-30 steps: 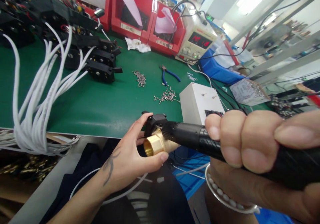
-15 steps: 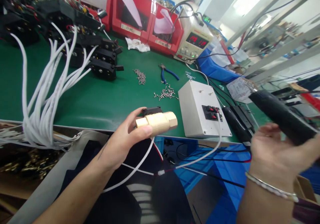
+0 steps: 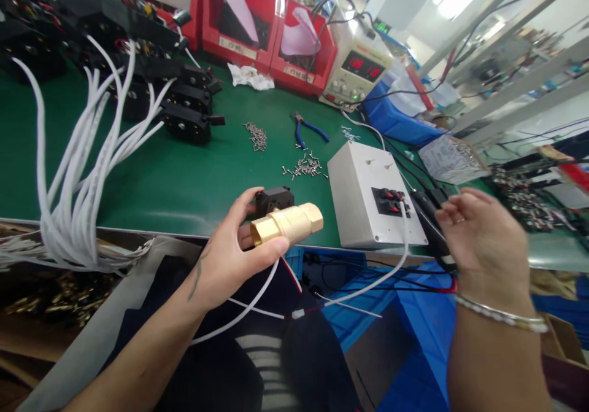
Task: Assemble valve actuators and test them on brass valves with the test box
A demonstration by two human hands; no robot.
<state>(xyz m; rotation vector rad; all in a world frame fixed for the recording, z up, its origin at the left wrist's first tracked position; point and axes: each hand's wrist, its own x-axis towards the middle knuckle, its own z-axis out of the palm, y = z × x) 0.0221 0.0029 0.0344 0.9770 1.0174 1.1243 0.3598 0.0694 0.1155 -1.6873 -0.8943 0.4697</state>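
Observation:
My left hand (image 3: 230, 258) is closed around a brass valve (image 3: 294, 225) with hexagonal ends, held in front of the bench edge. A small black box-shaped housing (image 3: 275, 199) sits against its far side, and a white cable (image 3: 257, 298) hangs below. My right hand (image 3: 483, 240) is raised at the right with its fingers curled in; what they hold, if anything, is hidden. Just left of it lies a black cylindrical hand tool (image 3: 430, 225). Between the hands stands a grey box (image 3: 368, 194) with terminals, a white cable plugged into it.
Loose screws (image 3: 306, 165) and blue-handled cutters (image 3: 309, 131) lie on the green bench (image 3: 221, 166). Behind are red bins (image 3: 304, 62) and a power supply (image 3: 359, 71) with a lit display. Black units with white cables (image 3: 96, 172) crowd the left.
My right hand has moved left and its fingers have curled; the long black tool seen in it before no longer shows there. The valve has turned slightly, showing its open end and more black housing.

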